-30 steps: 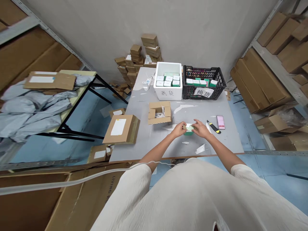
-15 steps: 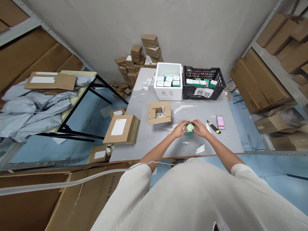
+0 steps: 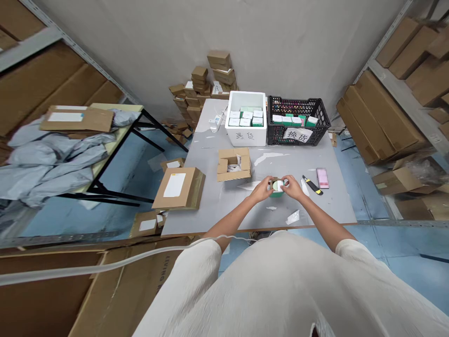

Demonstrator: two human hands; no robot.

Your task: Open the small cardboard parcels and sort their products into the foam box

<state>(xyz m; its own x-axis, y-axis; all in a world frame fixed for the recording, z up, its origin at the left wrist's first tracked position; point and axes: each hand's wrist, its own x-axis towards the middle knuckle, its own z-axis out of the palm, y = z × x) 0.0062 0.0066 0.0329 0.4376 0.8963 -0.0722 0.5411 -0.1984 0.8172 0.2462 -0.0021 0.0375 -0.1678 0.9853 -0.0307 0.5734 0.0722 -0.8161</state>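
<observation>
Green box (image 3: 277, 194), on the desk (image 3: 210, 203) between the open carton (image 3: 232, 176) and the cutter (image 3: 312, 185). Probably light, with thin, smooth walls easy to dent; best held low by opposite sides. Grip clamped on its rim, left hand (image 3: 262, 189) and right hand (image 3: 293, 188) opposite. Open-topped, pale green and rounded inside, white beside the right fingers.

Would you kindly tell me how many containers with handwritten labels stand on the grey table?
2: the white foam box near the far edge, and the black crate just to its right.
</observation>
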